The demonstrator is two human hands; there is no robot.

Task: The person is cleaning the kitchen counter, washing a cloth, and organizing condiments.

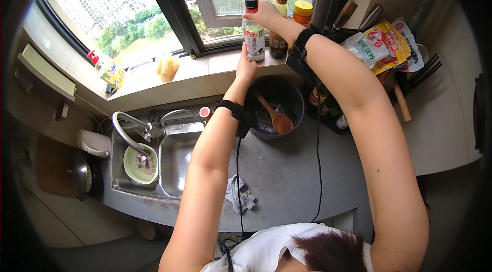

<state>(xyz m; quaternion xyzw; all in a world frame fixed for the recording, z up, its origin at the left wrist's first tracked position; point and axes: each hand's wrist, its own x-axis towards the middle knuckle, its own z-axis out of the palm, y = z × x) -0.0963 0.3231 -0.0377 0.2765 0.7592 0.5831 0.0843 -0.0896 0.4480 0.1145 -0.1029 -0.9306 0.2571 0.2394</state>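
A clear plastic sauce bottle [253, 43] with a black cap stands upright at the windowsill. My left hand [246, 65] holds it low, near its base, and my right hand [262, 14] grips its neck just below the cap. Right beside it are a dark sauce bottle [278, 43] with a yellow cap, partly behind my right wrist, and a container with a yellow lid [303, 9]. Below the sill, a dark pot [265, 128] on the counter holds a wooden spoon [282, 123].
Left lies a steel sink [177, 164] with a faucet [128, 139] over a green basket [130, 172]. A grey cloth [240, 195] lies on the counter. Seasoning packets [388, 47] and knife handles [344, 14] are at right. Cables hang from both wrist straps.
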